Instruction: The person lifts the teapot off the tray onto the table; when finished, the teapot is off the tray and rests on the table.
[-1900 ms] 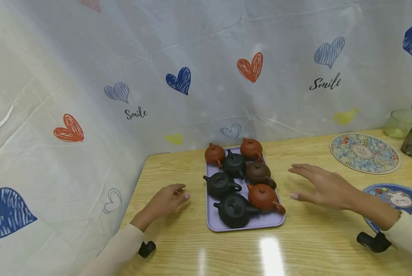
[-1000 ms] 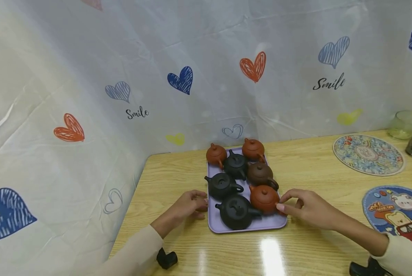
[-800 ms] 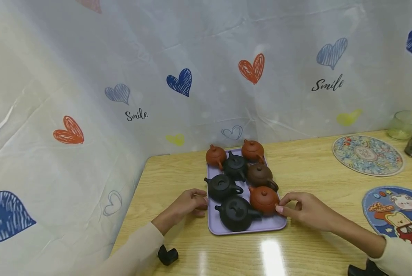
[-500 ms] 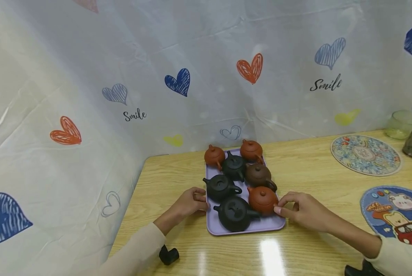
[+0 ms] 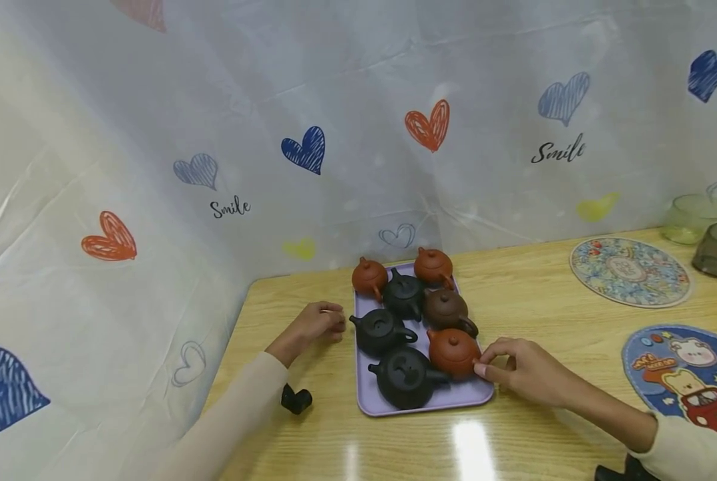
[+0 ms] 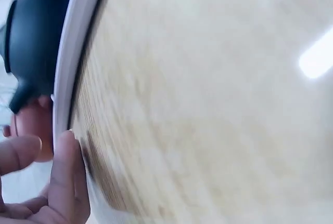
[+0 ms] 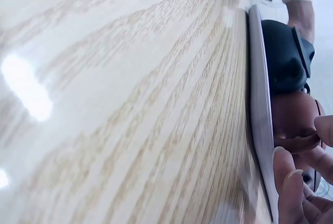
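- Orange-red Yixing-style teapot (image 5: 453, 354): front right corner of the lilac tray (image 5: 367, 398), upright, handle toward the right.
- Right hand (image 5: 529, 371): thumb and finger closed up, pinching that pot's handle; other fingers bent by the tray rim.
- Left hand (image 5: 315, 326): just off the tray's left edge, fingers loosely bent, gap to thumb, nothing held.
- Same tray: three black teapots (image 5: 406, 379), one brown teapot (image 5: 445, 309), two more orange-red teapots (image 5: 433, 267) at the back.
- Blue cartoon mat (image 5: 703, 374), right: bears, red car, orange lettering too small to read.
- Round floral mat (image 5: 649, 264) behind it; centre print illegible.
- Backdrop cloth (image 5: 358, 180): hearts, "Smile" in black script, twice.
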Demonstrator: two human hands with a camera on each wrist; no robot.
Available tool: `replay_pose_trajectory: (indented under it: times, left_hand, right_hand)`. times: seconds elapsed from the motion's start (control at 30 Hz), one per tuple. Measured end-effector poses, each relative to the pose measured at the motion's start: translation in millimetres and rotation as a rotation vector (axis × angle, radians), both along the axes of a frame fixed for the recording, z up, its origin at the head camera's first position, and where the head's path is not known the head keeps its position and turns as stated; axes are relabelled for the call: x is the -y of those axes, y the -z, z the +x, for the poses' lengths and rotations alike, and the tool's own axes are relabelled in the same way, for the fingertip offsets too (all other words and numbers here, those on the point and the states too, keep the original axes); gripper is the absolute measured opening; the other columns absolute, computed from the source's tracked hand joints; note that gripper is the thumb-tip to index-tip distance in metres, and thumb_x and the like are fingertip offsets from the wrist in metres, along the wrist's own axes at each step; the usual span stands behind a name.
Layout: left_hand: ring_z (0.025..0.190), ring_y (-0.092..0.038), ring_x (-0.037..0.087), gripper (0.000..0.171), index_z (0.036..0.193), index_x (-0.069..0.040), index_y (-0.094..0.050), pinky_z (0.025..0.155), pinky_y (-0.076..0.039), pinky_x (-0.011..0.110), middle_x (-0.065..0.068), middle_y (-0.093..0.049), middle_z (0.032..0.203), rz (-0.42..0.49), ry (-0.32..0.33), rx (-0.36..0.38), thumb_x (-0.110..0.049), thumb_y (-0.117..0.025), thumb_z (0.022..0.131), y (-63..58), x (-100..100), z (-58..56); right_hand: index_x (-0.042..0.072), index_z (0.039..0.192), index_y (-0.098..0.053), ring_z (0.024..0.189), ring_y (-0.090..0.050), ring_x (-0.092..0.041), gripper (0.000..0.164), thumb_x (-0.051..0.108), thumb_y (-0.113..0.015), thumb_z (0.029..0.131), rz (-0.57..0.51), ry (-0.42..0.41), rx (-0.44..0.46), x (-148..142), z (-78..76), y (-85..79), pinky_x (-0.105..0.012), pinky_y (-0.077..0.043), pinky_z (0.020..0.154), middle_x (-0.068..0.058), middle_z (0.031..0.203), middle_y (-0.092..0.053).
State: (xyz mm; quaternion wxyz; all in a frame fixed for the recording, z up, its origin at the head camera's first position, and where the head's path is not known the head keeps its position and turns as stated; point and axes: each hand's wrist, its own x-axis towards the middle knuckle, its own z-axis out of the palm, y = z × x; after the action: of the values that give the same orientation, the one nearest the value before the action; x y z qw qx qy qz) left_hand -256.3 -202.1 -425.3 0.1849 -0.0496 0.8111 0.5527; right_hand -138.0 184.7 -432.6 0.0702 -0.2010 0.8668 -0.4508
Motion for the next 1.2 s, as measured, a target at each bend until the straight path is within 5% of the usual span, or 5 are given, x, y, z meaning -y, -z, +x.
replay_pose_trajectory:
  times: [0.2,0.47,0.9,1.2]
  left_hand:
    - [0.091,-0.068,0.016,0.045,0.138,0.004,-0.052,0.082,-0.062,0.031,0.018,-0.066,0.118,0.023,0.051,0.000,-0.010,-0.063,0.097,2.9,-5,-22.4]
    - [0.081,-0.066,0.013,0.050,0.135,0.006,-0.051,0.076,-0.062,0.029,0.016,-0.067,0.108,-0.041,0.083,-0.023,-0.003,-0.071,0.090,6.7,-18,-36.2]
    - [0.084,-0.064,0.017,0.047,0.131,0.007,-0.053,0.077,-0.062,0.033,0.019,-0.062,0.114,-0.118,0.076,-0.059,0.005,-0.071,0.088,4.5,-26,-40.5]
    - [0.087,-0.065,0.019,0.048,0.132,0.006,-0.053,0.079,-0.061,0.033,0.021,-0.062,0.119,-0.105,0.071,-0.063,0.004,-0.072,0.088,7.8,-23,-39.4]
  right_hand:
    - [0.020,0.088,-0.074,0.055,-0.051,-0.003,0.015,0.034,-0.071,0.094,0.021,0.021,-0.044,2,0.3,0.0,-0.023,-0.046,0.049,0.001,0.091,-0.067]
    - [0.018,0.090,-0.073,0.053,-0.052,-0.003,0.015,0.031,-0.069,0.095,0.024,0.036,-0.028,5,2.4,-0.8,-0.024,-0.046,0.048,-0.001,0.094,-0.067]
    - [0.017,0.090,-0.072,0.048,-0.046,-0.003,0.019,0.030,-0.063,0.100,-0.014,0.035,0.003,0,2.5,-5.9,-0.024,-0.044,0.044,-0.002,0.090,-0.068]
    - [0.004,0.094,-0.071,0.063,-0.064,-0.014,0.024,0.025,-0.063,0.100,-0.135,0.026,0.175,-11,3.2,-4.7,-0.029,-0.054,0.052,-0.011,0.082,-0.065]
